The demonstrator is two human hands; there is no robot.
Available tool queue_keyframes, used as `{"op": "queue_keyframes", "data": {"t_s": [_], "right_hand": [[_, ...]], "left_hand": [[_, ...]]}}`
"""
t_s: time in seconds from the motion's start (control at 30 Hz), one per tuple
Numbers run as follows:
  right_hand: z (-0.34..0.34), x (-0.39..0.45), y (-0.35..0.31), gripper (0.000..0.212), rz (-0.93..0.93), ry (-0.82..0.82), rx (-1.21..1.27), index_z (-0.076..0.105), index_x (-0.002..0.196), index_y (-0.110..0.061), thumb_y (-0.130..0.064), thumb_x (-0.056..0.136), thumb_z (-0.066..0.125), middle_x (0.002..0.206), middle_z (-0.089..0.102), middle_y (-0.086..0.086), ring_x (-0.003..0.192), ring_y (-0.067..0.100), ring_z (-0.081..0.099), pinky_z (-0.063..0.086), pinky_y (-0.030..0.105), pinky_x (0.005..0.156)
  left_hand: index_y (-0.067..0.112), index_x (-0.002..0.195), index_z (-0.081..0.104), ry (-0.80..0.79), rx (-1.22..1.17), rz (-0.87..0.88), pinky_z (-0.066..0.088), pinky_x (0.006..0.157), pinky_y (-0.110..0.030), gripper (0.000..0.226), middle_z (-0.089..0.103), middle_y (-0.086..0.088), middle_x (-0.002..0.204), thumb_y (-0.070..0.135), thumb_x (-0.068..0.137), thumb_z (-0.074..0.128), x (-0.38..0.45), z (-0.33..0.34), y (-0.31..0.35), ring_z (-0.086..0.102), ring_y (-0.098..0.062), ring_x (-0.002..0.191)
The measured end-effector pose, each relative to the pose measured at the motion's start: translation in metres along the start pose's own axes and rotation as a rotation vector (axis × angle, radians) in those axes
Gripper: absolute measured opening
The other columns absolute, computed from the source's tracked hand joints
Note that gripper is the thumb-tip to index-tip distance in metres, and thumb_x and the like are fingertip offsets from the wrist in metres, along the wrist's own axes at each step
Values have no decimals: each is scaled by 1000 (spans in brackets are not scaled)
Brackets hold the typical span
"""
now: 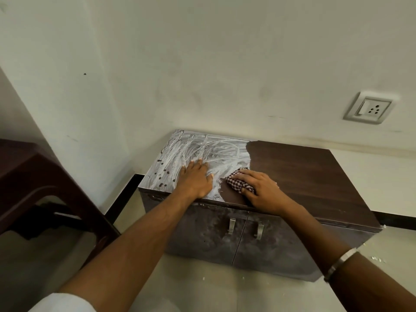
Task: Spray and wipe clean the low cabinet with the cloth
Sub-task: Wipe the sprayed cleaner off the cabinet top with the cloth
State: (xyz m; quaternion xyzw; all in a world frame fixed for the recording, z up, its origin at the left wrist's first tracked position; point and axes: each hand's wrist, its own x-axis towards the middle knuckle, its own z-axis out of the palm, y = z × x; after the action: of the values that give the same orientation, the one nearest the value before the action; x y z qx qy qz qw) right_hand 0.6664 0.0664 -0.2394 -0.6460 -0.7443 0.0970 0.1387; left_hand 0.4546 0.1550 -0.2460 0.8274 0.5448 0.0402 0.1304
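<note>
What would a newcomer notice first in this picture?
First the white foam smeared over the left part of the cabinet top, against the clean dark wood on the right. Next the two hands at its front edge: the left hand rests flat in the foam, and the right hand presses a checked cloth at the foam's border.

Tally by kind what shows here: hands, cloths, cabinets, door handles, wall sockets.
hands: 2, left hand and right hand
cloth: 1
low cabinet: 1
door handles: 2, and
wall socket: 1
Total: 7
</note>
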Motion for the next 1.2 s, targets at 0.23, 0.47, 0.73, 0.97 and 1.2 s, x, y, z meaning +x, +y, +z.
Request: {"op": "queue_keyframes", "data": {"t_s": [0.23,0.47,0.73,0.97,1.2], "right_hand": [[9,21,-9,46,-10,10,-9,38,139,-45,-37,94,48,153,33,-10,139,23,31,25,46,115],[-3,23,9,46,47,1,-28,37,141,-43,-36,96,47,155,30,-9,141,24,27,22,45,117],[6,18,-2,46,-48,24,4,39,140,-42,-35,95,49,153,33,-9,139,23,29,24,46,116],[3,48,-2,48,77,19,-34,37,141,-43,-35,95,47,155,30,-9,139,26,28,24,47,115],[2,33,12,47,-20,9,-6,37,140,-44,-36,95,48,154,31,-10,140,22,27,22,45,117]], "left_hand": [[20,154,9,3,14,0,1,121,-48,59,2,-3,163,42,100,22,7,-1,3,-2,-26,150],[19,154,7,-5,19,4,0,121,-48,60,0,-4,163,42,101,22,13,-3,5,-3,-26,150],[20,154,8,1,30,7,2,121,-48,60,2,-4,163,43,101,22,22,-4,6,-1,-26,150],[19,154,8,10,16,13,2,121,-49,60,2,-4,163,42,100,22,25,-3,7,-2,-27,150],[20,154,8,13,14,24,2,121,-50,59,2,-4,163,42,100,22,33,0,7,-2,-27,150]]}}
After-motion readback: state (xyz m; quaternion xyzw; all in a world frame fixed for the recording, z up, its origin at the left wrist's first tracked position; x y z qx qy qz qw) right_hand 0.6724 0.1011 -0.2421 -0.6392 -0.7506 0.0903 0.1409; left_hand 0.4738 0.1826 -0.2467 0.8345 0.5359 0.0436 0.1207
